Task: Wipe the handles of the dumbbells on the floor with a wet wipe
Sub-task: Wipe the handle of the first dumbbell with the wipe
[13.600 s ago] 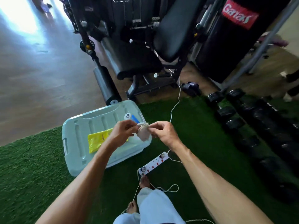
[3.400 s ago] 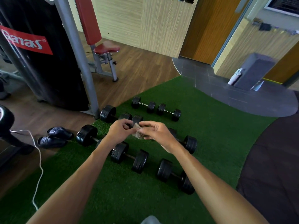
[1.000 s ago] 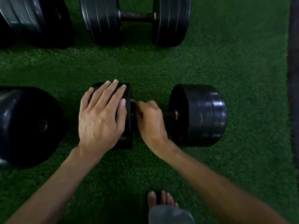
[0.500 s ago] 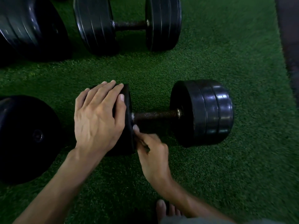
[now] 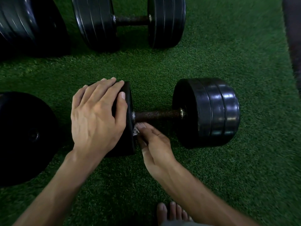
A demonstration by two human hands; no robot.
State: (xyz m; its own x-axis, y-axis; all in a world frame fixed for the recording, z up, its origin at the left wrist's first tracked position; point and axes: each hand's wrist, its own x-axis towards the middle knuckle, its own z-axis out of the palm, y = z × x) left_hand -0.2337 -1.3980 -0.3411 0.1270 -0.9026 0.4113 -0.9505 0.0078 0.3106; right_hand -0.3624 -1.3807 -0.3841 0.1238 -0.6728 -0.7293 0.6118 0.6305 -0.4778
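The fingers of the left hand lie straight and close together. They press flat on top of the left weight of a black dumbbell. The thumb lies along the inner edge of that weight.

The fingers of the right hand are curled. They pinch a small crumpled wet wipe. Only a little white bit of the wipe shows, poking out by the fingertips. The wipe sits just under the left end of the handle, right beside the left weight. I cannot tell if the wipe is touching the handle.

The handle is a thin dark bar. It looks brown and a bit rusty, with a rough criss-cross pattern in the middle. It has small shiny rings at both ends. The right weight is made of fat round black plates stuck side by side. They are shiny and have light spots on them.

The dumbbell lies on its side on green fake grass. Another dumbbell lies behind it, with the same kind of dark bar. More big black weights sit to the left. Bare toes show at the bottom, near the right arm.
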